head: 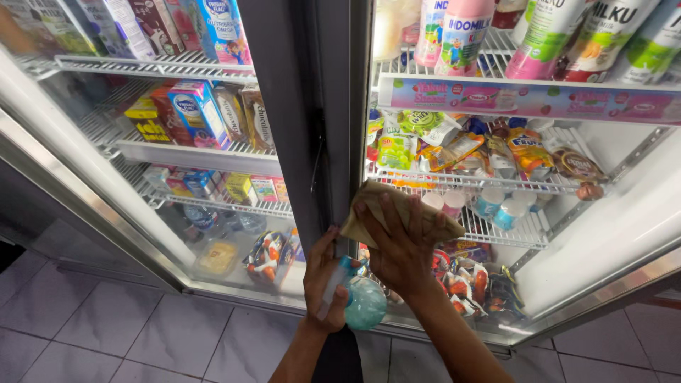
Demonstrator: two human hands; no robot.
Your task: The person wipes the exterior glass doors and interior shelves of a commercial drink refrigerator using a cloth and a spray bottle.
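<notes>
My right hand point(401, 245) presses a crumpled tan cloth point(369, 206) against the glass door of a display fridge point(610, 234), low on its left edge next to the dark centre post point(298, 128). My left hand point(323, 284) grips a spray bottle point(365, 301) with a round teal body and a pale trigger head, held just below and left of the cloth.
Behind the glass are wire shelves with milk cartons point(195, 110), drink bottles point(461, 32), small cups point(496, 206) and snack pouches point(482, 280). A second glass door point(106, 206) is on the left. Grey floor tiles point(106, 333) run below the fridge.
</notes>
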